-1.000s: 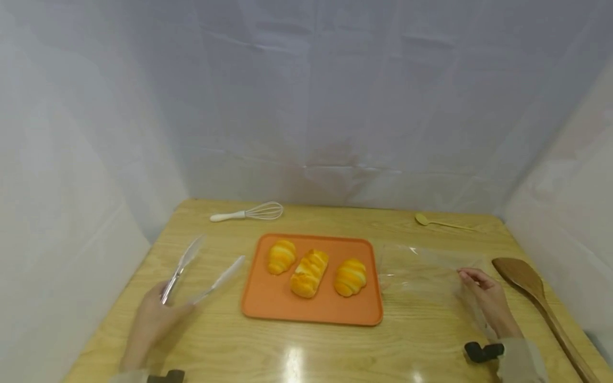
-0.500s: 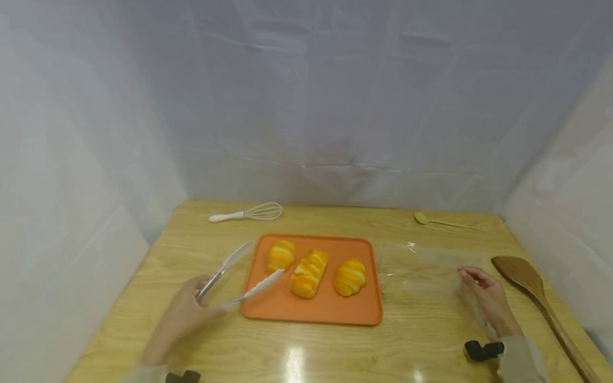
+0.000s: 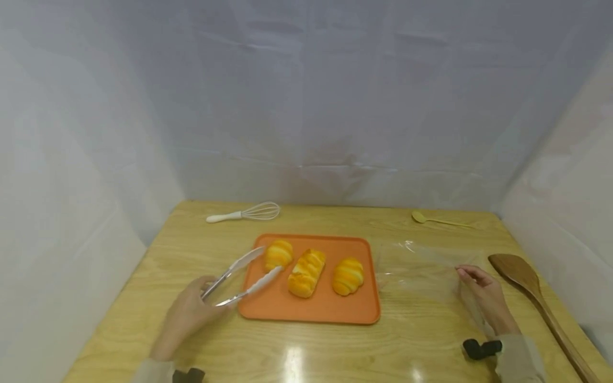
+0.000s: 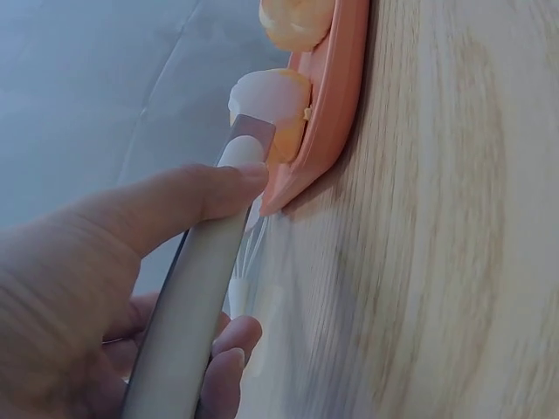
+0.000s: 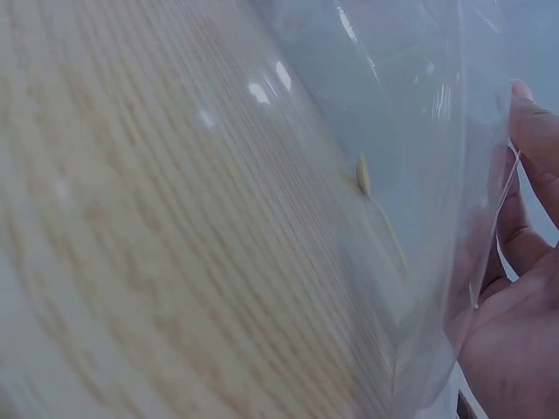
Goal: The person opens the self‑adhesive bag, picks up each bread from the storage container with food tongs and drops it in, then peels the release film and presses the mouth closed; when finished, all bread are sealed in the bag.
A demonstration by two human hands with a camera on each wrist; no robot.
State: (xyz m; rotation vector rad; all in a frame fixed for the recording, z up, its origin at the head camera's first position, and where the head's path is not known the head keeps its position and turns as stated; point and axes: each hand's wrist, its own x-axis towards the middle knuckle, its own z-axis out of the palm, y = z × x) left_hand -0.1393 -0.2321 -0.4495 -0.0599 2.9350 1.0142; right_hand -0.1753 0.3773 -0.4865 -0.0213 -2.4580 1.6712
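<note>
My left hand (image 3: 189, 311) grips a pair of metal tongs (image 3: 258, 283) by the handles, thumb on one arm and fingers at the other, as the left wrist view shows. The tips spread apart on either side of the leftmost bread roll (image 3: 279, 255) on an orange tray (image 3: 330, 315); I cannot tell whether they touch it. A longer braided loaf (image 3: 306, 274) lies mid-tray, with another striped roll (image 3: 348, 276) to its right. Beyond the tray's right edge, my right hand (image 3: 486, 298) pinches the edge of a clear plastic bag (image 5: 419, 175) between thumb and fingers.
At the back left lies a whisk (image 3: 244, 214) with a pale handle. A small gold spoon (image 3: 440, 220) is at the back right. A wooden spatula (image 3: 519, 272) lies along the table's right side. White cloth (image 3: 306, 106) hangs around the table.
My left hand has carried the tongs rightward over the tray, to the leftmost roll; their tips have drawn closer together. My right hand and the bag have hardly moved.
</note>
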